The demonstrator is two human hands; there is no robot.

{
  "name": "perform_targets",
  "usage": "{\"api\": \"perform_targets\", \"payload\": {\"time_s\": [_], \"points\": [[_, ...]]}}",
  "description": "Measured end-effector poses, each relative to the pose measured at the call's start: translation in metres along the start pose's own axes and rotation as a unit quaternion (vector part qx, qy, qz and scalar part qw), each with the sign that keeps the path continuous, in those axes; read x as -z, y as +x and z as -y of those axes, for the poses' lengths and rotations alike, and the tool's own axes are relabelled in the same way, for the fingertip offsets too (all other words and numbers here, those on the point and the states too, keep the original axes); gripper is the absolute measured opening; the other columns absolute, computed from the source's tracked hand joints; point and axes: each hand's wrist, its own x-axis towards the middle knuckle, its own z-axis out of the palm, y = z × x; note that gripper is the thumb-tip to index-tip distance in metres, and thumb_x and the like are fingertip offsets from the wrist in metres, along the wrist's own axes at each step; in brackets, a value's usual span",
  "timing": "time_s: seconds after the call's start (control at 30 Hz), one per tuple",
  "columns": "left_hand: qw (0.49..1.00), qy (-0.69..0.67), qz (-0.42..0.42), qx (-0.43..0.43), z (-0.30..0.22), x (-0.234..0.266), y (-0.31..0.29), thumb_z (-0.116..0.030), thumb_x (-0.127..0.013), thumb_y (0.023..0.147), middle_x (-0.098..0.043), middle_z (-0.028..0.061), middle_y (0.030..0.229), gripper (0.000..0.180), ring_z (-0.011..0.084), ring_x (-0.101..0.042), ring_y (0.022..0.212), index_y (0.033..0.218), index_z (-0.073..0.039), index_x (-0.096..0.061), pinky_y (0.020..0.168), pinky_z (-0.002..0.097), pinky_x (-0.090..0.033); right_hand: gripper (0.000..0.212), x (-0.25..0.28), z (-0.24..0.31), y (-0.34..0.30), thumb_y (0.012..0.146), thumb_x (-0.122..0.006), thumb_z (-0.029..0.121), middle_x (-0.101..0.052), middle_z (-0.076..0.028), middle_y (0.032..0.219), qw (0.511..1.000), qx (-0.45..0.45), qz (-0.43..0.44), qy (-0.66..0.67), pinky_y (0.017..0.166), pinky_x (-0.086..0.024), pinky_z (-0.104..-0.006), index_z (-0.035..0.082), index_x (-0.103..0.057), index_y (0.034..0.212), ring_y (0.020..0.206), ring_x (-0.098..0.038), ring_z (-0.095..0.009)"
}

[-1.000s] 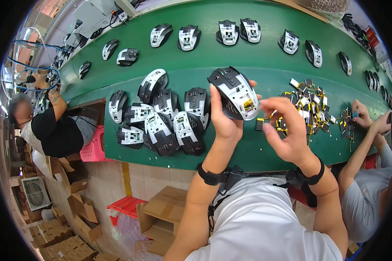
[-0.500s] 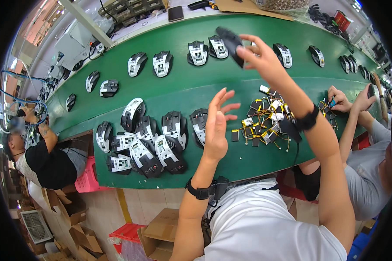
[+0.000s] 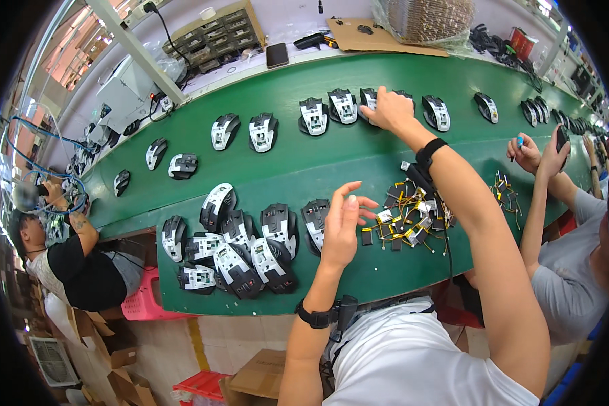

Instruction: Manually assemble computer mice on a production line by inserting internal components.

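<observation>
On the green work surface at the far side, my right hand (image 3: 390,109) has its fingers round a black and silver computer mouse (image 3: 367,99), part of which the fingers hide. Partly opened mice stand in a row beside it, such as one (image 3: 342,107) just to the left. Raised above the near bench, my left hand (image 3: 344,233) is open and empty, fingers spread. Next to it lies a mouse (image 3: 314,222), and further left a cluster of mice (image 3: 235,269), some overlapping. A heap of small wired battery packs (image 3: 416,220) sits right of my left hand.
A dark elongated thing with a black cord (image 3: 419,178) lies at the battery heap. On the right a co-worker's hands (image 3: 538,159) hold a dark mouse; another person (image 3: 81,250) sits far left. A phone (image 3: 277,55) and cardboard sheet (image 3: 379,42) lie behind.
My right hand has lowered the mouse from the air onto the far green surface, into the row. My left hand stays raised and open. The whole view has shifted slightly.
</observation>
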Motion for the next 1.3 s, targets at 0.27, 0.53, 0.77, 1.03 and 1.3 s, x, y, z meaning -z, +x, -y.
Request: {"api": "perform_targets", "payload": {"time_s": [0.27,0.53,0.77,1.03,1.3], "points": [[1.000,-0.025,0.016,0.008,0.000,-0.003,-0.003,-0.033,-0.043,0.103,-0.067,0.0106,0.099,0.041,0.0148,-0.064,0.084,0.128,-0.001,-0.050,0.074,0.0266,-0.046,0.065,-0.022,-0.057,0.020,0.087,-0.057,0.058,-0.051,-0.026,0.134,0.994,-0.084,-0.034,0.054,0.092,-0.050,-0.0498,0.011,-0.056,0.132,0.118,-0.056,-0.043],[0.999,-0.043,-0.006,-0.019,-0.003,0.004,0.000,-0.026,-0.047,0.101,-0.068,0.0090,0.098,0.034,0.0141,-0.065,0.083,0.125,-0.002,-0.053,0.072,0.0256,-0.046,0.051,-0.019,-0.088,0.018,0.077,-0.065,0.037,-0.065,-0.020,0.120,0.993,-0.038,-0.022,0.108,0.098,-0.048,-0.0428,0.012,-0.067,0.122,0.111,-0.062,-0.037],[0.989,-0.124,-0.073,-0.031,-0.011,0.018,-0.001,-0.034,-0.050,0.100,-0.062,0.0132,0.118,0.049,0.0193,-0.065,0.098,0.137,-0.002,-0.041,0.079,0.0309,-0.052,0.048,0.063,-0.021,-0.085,0.077,-0.068,0.016,-0.071,-0.009,0.105,0.845,0.125,0.024,0.519,0.087,-0.051,-0.0348,0.006,-0.063,0.124,0.101,-0.067,-0.026],[0.938,-0.339,-0.036,-0.068,-0.019,0.033,0.002,-0.057,-0.051,0.094,-0.060,0.0194,0.118,0.070,0.0334,-0.069,0.094,0.142,-0.009,-0.034,0.073,0.0433,-0.061,0.032,0.093,0.053,-0.173,0.077,-0.073,0.012,-0.059,-0.013,0.125,0.836,0.370,-0.055,0.400,0.090,-0.051,-0.0382,0.006,-0.065,0.107,0.108,-0.061,-0.033],[0.906,-0.418,-0.054,-0.050,-0.015,0.040,0.004,-0.065,-0.042,0.091,-0.060,0.0248,0.117,0.074,0.0430,-0.067,0.094,0.137,-0.006,-0.045,0.068,0.0491,-0.061,0.021,0.047,-0.012,-0.208,0.073,-0.070,0.004,-0.060,-0.009,0.090,0.883,0.429,0.119,0.151,0.078,-0.048,-0.0393,0.006,-0.065,0.093,0.088,-0.058,-0.028]]}}
